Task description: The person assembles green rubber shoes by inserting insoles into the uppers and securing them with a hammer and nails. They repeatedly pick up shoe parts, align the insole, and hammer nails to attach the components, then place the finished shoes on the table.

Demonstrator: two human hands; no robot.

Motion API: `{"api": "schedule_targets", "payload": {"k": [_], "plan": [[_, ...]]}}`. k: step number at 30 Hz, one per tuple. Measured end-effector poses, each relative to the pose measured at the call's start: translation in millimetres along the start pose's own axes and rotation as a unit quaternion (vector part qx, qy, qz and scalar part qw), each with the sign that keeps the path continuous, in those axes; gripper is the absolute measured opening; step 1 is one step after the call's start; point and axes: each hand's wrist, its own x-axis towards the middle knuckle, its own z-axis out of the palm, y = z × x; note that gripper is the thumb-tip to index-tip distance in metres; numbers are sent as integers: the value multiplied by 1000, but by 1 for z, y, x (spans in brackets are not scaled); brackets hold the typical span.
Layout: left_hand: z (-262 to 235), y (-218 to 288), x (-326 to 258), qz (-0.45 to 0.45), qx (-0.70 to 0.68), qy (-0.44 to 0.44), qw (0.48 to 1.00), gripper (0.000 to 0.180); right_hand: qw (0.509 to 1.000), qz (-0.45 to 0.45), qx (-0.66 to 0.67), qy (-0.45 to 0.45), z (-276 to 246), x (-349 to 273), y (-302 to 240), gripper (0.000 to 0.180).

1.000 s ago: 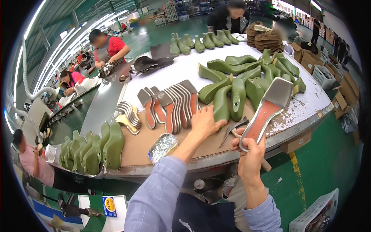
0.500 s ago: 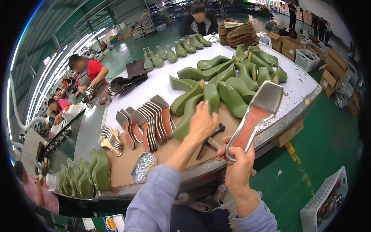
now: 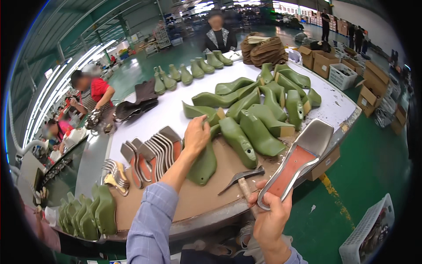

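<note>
Green last [image 3: 204,165] closer in, insole [image 3: 293,171] firmly held

The left hand [image 3: 196,135] is now at the upper end of the nearest last, which seems to lie closer to the table's front edge [image 3: 193,225] than half a second ago; the camera has turned too, so the shift is hard to judge. Its fingers are half curled over that end, and whether they grip it or merely rest there I cannot tell. The right hand [image 3: 271,220] is closed, thumb and fingers, around the narrow end of the grey-and-red insole, which it holds tilted, broad end away, right of the last. Each piece is thus at a hand, yet they remain apart, so I judge them not yet brought together. Between them a hammer [image 3: 239,177] lies on the brown board [image 3: 198,198], its handle running close by the right hand.
</note>
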Motion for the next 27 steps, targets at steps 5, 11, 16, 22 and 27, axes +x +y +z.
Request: {"api": "schedule_targets", "payload": {"k": [5,11,16,22,27], "plan": [[38,87,16,193,-91,-98,972,48,999,-22,6,28,-6,2,-7,48],[62,134,32,239,-84,-149,956,52,997,-68,-9,48,-5,2,-14,48],[97,169,30,298,-37,-223,928,72,997,-59,45,18,-6,0,-24,43],[135,170,25,213,-47,-125,968,41,996,-88,-23,16,2,-7,-3,52],[24,180,44,-62,-393,131,908,46,948,-222,-227,28,-29,20,9,48]]}}
